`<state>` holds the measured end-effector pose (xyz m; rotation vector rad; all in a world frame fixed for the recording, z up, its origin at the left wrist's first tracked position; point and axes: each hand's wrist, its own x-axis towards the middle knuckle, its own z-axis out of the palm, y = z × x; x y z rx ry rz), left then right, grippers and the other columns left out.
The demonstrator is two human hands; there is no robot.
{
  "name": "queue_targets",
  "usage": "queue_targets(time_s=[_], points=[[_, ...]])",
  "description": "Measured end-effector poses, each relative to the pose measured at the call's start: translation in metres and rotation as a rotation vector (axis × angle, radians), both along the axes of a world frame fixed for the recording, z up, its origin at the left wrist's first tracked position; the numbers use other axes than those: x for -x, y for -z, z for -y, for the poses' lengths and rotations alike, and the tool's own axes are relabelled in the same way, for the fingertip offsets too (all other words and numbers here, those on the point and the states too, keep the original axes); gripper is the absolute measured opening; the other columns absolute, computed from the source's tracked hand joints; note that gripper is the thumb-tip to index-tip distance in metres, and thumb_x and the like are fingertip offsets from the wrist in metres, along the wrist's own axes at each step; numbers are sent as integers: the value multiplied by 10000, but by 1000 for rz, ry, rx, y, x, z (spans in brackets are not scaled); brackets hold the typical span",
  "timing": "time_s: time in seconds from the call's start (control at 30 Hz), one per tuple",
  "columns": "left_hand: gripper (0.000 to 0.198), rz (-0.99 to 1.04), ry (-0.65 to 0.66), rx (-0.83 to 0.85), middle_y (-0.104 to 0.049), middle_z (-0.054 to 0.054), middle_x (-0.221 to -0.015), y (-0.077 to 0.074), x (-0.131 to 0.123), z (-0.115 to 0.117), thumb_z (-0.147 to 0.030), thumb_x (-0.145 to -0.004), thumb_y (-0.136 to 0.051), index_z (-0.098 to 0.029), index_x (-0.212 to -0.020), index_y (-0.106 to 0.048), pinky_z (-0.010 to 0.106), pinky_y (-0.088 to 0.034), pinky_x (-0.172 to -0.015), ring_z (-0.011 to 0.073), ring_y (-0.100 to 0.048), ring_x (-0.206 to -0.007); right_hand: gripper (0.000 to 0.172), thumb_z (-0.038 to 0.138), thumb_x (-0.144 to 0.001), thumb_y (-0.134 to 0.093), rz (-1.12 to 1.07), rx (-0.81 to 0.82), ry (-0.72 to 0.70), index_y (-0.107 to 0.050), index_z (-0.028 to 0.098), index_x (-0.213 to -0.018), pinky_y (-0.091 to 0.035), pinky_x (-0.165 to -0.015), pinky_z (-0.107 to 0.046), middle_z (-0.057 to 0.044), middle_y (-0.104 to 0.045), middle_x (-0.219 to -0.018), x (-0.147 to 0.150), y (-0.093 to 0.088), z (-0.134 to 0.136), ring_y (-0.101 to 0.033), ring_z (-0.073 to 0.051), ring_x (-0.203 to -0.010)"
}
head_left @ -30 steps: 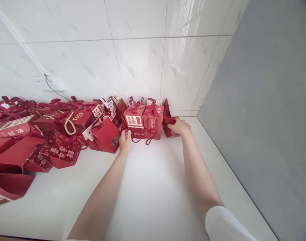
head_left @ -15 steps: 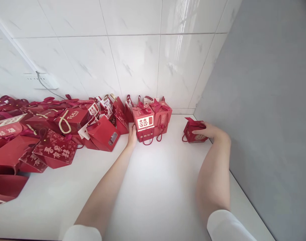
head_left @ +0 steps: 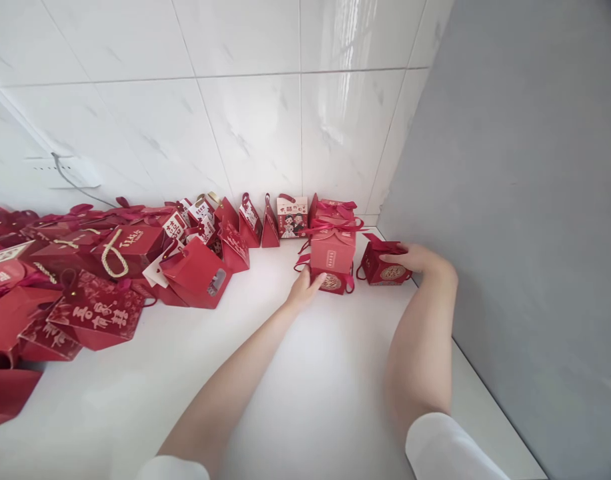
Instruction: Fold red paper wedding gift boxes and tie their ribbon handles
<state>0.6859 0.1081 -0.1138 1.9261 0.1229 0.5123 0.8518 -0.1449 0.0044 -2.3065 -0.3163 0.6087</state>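
My right hand (head_left: 423, 260) rests closed on a small red gift box (head_left: 383, 265) with a ribbon, which stands by the grey side wall. My left hand (head_left: 305, 289) holds the lower left side of a stack of red ribboned gift boxes (head_left: 331, 252), just left of the small box. The stack stands upright on the white counter (head_left: 295, 387).
A heap of red gift bags and boxes (head_left: 110, 267) covers the counter's left side. Small red pouches and a cartoon-printed box (head_left: 292, 217) line the tiled back wall. A socket with a cable (head_left: 68, 172) sits on the wall at left. The grey wall (head_left: 525, 200) bounds the right.
My left hand has slid the stacked boxes rightward, close to the small box. My right hand, which carried the small box to the grey wall, stays on it.
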Motion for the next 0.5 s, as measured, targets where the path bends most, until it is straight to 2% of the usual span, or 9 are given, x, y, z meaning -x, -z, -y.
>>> queue_targets(time_s=[0.07,0.13,0.2,0.27,0.33,0.4,0.5], points=[[666,26,12,50,-581,141,-1316,3,-14,7,-492,-793,-696,-194,-1351,-486,443,-409,-1079,278,-567,-1209,607,496,-734,-734,15,-8,10,-601,263,-1278,-542,-689,-348,-90,-718,-1115,0,-1,3,-695,-262,-860],[785,29,-44,115,-595,163,-1262,5,-23,9,-451,-644,-832,-168,-1308,-524,467,-428,-1056,297,-589,-1155,569,459,-772,-702,28,-17,25,-589,258,-1292,-534,-704,-338,-91,-709,-1150,-1,0,6,-693,-259,-893],[863,22,-101,160,-586,169,-1264,5,-25,8,-404,-516,-906,-158,-1267,-559,494,-409,-1070,319,-571,-1174,523,439,-808,-667,41,-22,30,-591,250,-1290,-526,-732,-323,-98,-691,-1197,-2,1,9,-687,-251,-941],[844,13,-55,237,-580,148,-1298,4,-22,3,-366,-475,-922,-183,-1230,-593,483,-381,-1101,323,-534,-1235,510,458,-834,-635,44,-23,33,-590,239,-1292,-519,-773,-320,-104,-674,-1232,-5,4,12,-677,-251,-986],[661,-11,-42,385,-619,121,-1263,2,-21,-3,-421,-578,-863,-202,-1157,-630,462,-389,-1098,302,-547,-1236,526,511,-854,-589,44,-8,52,-583,232,-1300,-513,-821,-341,-109,-667,-1245,-9,8,15,-666,-264,-1022],[482,-35,-132,519,-653,124,-1200,2,-25,-8,-529,-765,-678,-193,-1107,-626,468,-423,-1060,281,-587,-1192,544,562,-871,-532,53,12,88,-587,224,-1294,-507,-860,-371,-118,-656,-1261,-14,12,17,-649,-286,-1067],[528,-17,-242,536,-630,137,-1237,1,-43,-9,-591,-909,-396,-193,-1228,-532,468,-443,-1029,263,-579,-1214,558,605,-885,-465,61,20,129,-605,217,-1261,-524,-827,-378,-131,-635,-1290,-20,18,13,-646,-299,-1078]])
